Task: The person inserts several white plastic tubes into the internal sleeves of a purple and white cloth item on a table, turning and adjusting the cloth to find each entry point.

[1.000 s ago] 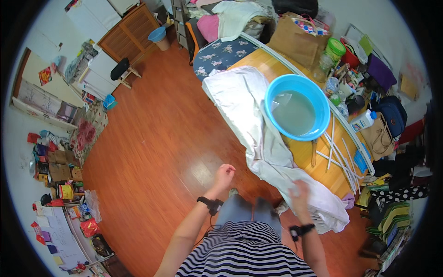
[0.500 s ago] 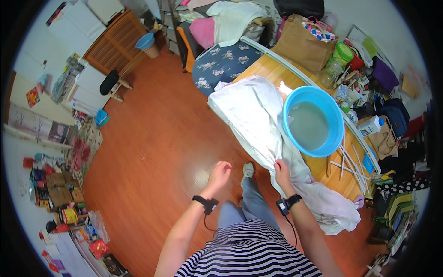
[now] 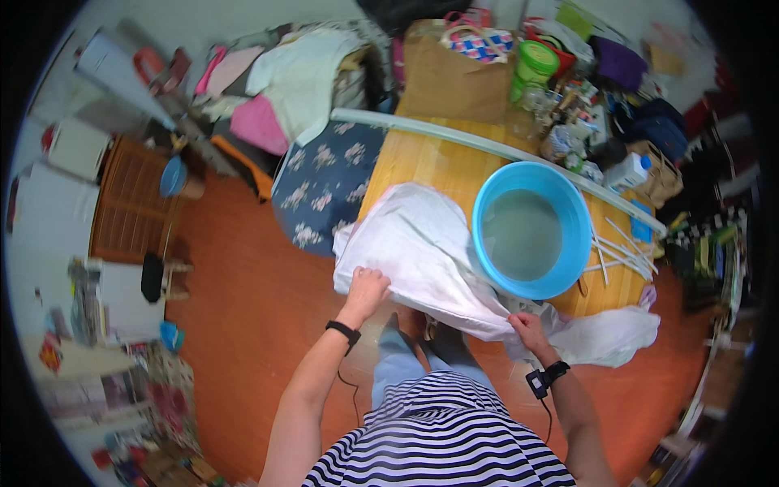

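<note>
Cannot tell grip of left hand (image 3: 367,290) on white cloth (image 3: 414,243). Cannot see counter (image 3: 426,162) beneath cloth, ahead of left hand. Cannot make out bottom of blue basin (image 3: 578,231) through cloudy water (image 3: 522,235), beyond right hand (image 3: 531,331). Cannot identify small clutter (image 3: 560,114) farther beyond. Far ahead of left hand, see only part of black item (image 3: 410,11), cut off by top edge.

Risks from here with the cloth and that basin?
The white cloth lies close beside the blue basin of grayish liquid; a hard tug by the right hand, pinching the cloth, might bump the basin and spill some. The cloth's right end hangs off the table, so it could slide floorward. The thin cable from the right wrist strap might snag.
</note>
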